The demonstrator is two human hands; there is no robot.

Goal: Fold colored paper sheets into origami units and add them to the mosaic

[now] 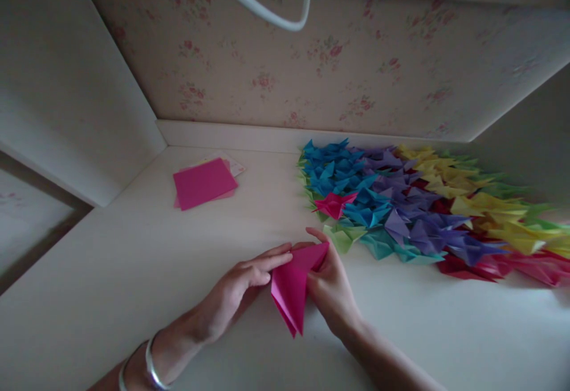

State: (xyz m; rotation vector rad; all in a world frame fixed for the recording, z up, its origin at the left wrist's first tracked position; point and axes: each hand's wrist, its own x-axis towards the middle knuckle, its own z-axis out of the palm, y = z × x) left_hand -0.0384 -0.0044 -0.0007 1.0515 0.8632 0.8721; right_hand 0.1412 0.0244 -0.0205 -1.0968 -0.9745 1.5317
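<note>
A partly folded piece of pink origami paper (pixel 291 287) is held between my two hands just above the white tabletop, its split points facing toward me. My left hand (pixel 243 287) grips its upper left edge with the fingertips. On the other side, my right hand (pixel 332 287) pinches the right corner, with the thumb behind the fold and partly hidden. Beyond my right hand, a finished pink paper crane (pixel 335 204) rests on the blue ones.
Rows of folded paper cranes (pixel 401 225) in blue, purple, yellow, red and green cover the right back. Pink paper sheets (pixel 205 183) lie stacked at the back left. A white cable (pixel 267 14) hangs before the floral wall (pixel 276 76). White panels (pixel 75 82) border the left.
</note>
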